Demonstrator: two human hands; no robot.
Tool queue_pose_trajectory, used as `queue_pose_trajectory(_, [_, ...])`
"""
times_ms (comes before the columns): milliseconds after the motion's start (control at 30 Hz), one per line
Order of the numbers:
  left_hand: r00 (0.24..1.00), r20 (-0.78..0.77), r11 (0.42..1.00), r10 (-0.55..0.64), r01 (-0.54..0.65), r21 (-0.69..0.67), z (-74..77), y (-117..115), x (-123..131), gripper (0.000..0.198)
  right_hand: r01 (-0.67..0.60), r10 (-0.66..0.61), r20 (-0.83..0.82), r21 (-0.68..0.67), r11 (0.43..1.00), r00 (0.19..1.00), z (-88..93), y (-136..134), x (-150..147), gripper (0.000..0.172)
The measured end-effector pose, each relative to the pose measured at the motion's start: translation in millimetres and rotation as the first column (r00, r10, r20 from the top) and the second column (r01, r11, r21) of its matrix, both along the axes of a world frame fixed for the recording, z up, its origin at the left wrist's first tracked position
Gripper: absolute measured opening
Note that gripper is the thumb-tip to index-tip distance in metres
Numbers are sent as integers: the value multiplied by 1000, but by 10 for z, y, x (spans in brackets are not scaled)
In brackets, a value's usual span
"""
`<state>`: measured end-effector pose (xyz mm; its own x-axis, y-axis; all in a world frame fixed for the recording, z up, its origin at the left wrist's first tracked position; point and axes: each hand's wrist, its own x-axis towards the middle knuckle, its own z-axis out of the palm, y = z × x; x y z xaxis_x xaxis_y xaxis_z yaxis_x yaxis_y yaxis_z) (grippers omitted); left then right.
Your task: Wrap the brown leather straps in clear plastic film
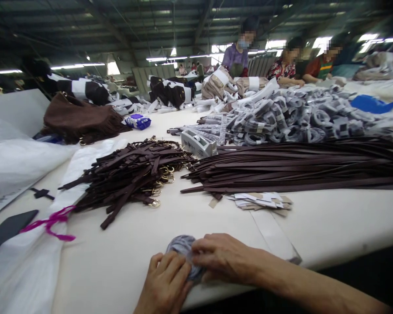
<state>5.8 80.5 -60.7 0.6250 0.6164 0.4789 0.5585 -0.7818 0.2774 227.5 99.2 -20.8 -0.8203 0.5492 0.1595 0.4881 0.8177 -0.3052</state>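
Note:
Near the front edge of the table, my left hand [167, 277] and my right hand [222, 258] are closed on a coiled strap in clear wrapping [180, 242]. The left fingers press on its near left side, and the right fingers pinch its right side. My fingers hide much of the coil. Beyond it lie a pile of short dark brown straps [131, 168] with gold rings and a long bundle of flat dark brown straps [298, 168]. A stack of small white and tan cards [262, 201] sits just in front of the bundle.
A grey tape dispenser [199, 145] stands between the strap piles. Behind is a heap of wrapped coils [281, 113]. On the left are a brown fringed bag [81, 115], magenta string [50, 224], a dark phone-like slab [11, 229] and white plastic sheeting [22, 161]. Several people work across the table.

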Motion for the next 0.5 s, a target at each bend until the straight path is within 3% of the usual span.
queue_pose_trajectory(100, [999,33,999,36,-36,-3,-8,-19,24,21,147,-147,-30,-19,989,989,34,134,160,32])
queue_pose_trajectory(167, [997,55,998,57,-56,-18,-19,-36,27,20,326,-328,49,50,944,943,15,328,299,27])
queue_pose_trajectory(233, [995,70,997,70,-67,-43,-17,-57,25,20,425,-438,113,117,897,892,-25,519,408,28])
queue_pose_trajectory(333, [992,76,993,101,-95,-74,16,-94,8,19,414,-429,135,123,902,893,-76,543,456,24])
queue_pose_trajectory(500, [983,99,987,155,-150,-57,53,-126,-52,19,256,-258,119,28,966,959,-165,-150,483,39])
